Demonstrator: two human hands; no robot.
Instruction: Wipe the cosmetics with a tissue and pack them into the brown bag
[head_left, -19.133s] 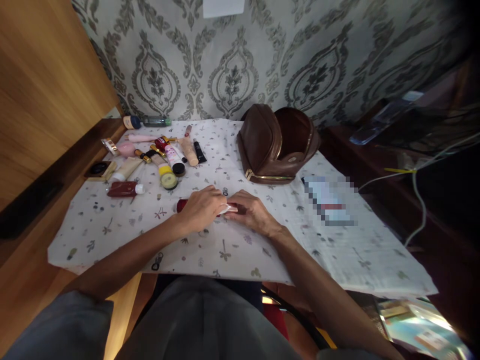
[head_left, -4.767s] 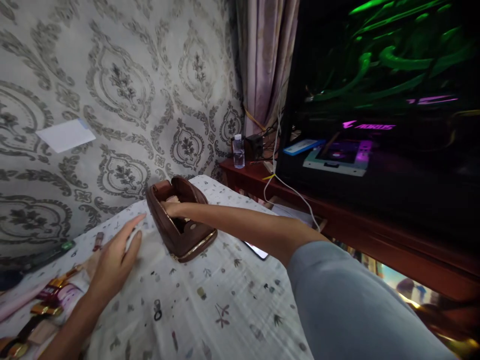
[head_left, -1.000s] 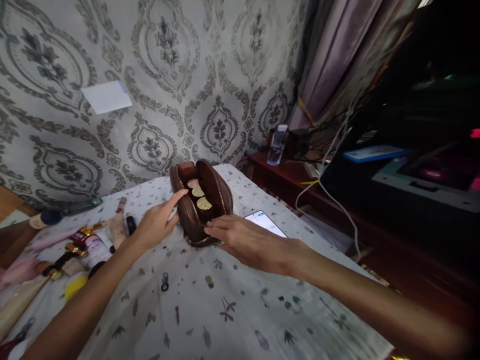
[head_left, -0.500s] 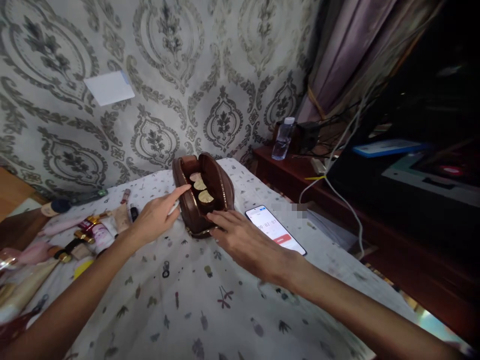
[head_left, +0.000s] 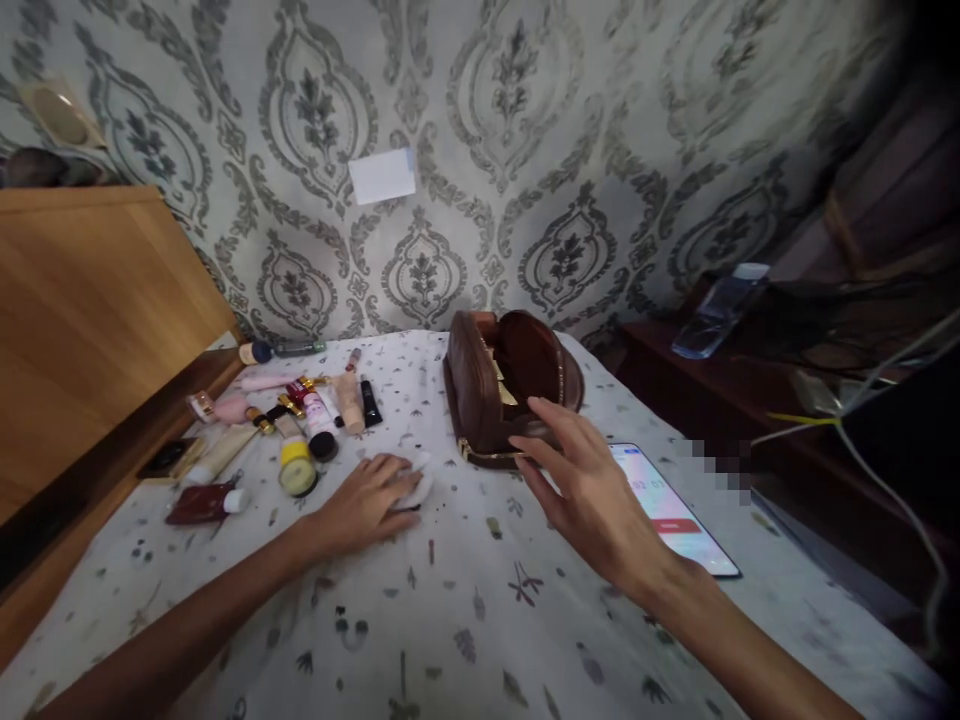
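Observation:
My left hand (head_left: 367,500) is low over the patterned sheet, left of the bag. Its fingers bend round a small white object (head_left: 422,487), whose kind I cannot make out. A brown leather cosmetic bag (head_left: 475,400) stands unzipped, with gold-coloured round lids (head_left: 508,393) showing inside and the rest of its contents hidden. My right hand (head_left: 581,485) hovers at the bag's near right side, fingers spread and holding nothing. Partly behind that hand lies a lit phone (head_left: 675,525) showing a timer.
At left lie cosmetics: a yellow-banded jar (head_left: 298,468), a dark red bottle (head_left: 202,503), a beige tube (head_left: 349,402), a black tube (head_left: 370,402) and several others. A wooden board (head_left: 97,270) borders that side. A water bottle (head_left: 720,310) stands on the dark red table (head_left: 660,365) at right.
The view has turned left, showing more cosmetics. My left hand has left the bag's rim, moved down and left, and now has a white object. My right hand has lifted off the bag's edge.

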